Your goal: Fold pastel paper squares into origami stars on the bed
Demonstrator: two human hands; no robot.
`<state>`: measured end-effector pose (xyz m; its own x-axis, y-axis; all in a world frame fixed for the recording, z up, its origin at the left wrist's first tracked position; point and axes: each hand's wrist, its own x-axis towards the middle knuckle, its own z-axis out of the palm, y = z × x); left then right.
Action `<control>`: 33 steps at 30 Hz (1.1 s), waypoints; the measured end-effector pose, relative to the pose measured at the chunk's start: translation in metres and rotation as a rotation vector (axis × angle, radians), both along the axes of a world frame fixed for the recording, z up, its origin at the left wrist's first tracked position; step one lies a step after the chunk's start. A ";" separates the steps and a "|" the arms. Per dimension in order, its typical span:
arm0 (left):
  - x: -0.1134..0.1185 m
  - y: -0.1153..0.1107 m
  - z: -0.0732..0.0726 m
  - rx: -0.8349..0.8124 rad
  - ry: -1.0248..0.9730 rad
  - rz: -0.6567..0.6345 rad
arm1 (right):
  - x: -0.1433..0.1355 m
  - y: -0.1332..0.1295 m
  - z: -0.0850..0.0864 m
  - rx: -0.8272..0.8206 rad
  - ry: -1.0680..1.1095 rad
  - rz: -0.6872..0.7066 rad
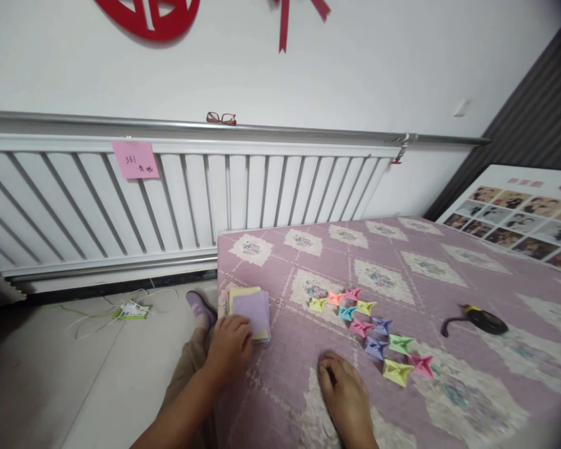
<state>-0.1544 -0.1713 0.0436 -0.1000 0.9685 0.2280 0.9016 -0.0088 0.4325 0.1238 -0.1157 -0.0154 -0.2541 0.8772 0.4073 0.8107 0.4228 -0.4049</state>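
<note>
A bed (449, 299) with a lilac patterned cover stands against a white radiator (177, 199), paper work spread across it.

The left hand (231, 349) rests on the near edge of a stack of coloured paper squares (250, 312) at the bed's left edge, fingers bent over the sheets, though I cannot tell whether the grip has closed on one. The right hand (348, 399) lies flat and open on the cover, holding nothing, just near a row of folded paper shapes (374, 333). A black tape roll (484, 319) lies further right. Glasses (221, 118) sit on the rail above the radiator.
</note>
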 end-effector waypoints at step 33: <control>0.056 -0.096 -0.066 0.040 -0.049 -0.295 | 0.009 -0.090 -0.008 -0.054 -0.036 0.300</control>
